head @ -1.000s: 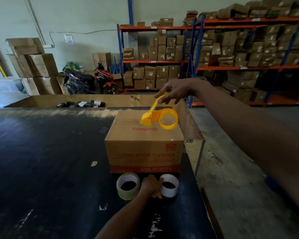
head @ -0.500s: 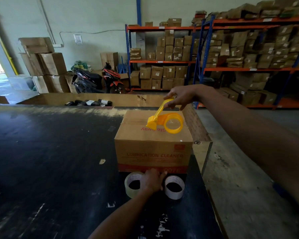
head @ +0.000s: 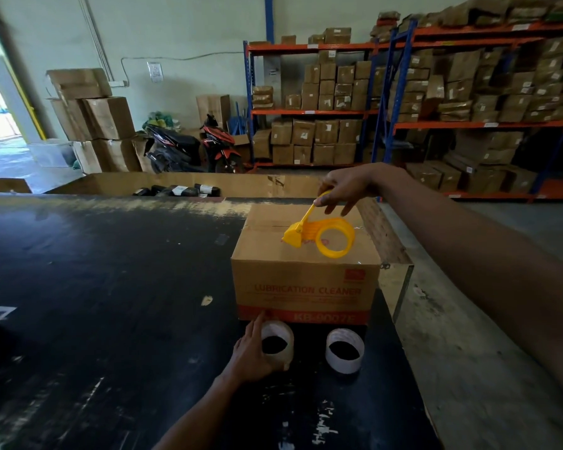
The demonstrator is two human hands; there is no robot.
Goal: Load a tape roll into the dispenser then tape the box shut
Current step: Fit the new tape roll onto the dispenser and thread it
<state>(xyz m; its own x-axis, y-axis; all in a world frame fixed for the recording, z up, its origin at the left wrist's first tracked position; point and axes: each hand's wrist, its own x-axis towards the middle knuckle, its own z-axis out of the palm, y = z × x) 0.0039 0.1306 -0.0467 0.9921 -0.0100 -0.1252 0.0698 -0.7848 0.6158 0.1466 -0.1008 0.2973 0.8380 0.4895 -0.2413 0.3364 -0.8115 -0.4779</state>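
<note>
A brown cardboard box point(head: 306, 284) marked "LUBRICATION CLEANER" stands on the black table near its right edge. Above the box's top my right hand point(head: 345, 190) pinches the handle of an empty yellow tape dispenser point(head: 322, 237), which hangs tilted just over the flaps. Two clear tape rolls lie flat in front of the box. My left hand point(head: 249, 354) wraps around the left side of the left tape roll point(head: 278, 344). The right tape roll point(head: 344, 350) lies apart, untouched.
The black table point(head: 111, 303) stretches far to the left, and its right edge drops to the concrete floor point(head: 468, 368). A low cardboard wall point(head: 176, 183) with dark bottles point(head: 179, 190) lines the table's back. Shelving with cartons and a parked motorbike stand behind.
My left hand has slid from between the two rolls to the left one and closed around its side. My right hand has lowered the dispenser a little toward the box top.
</note>
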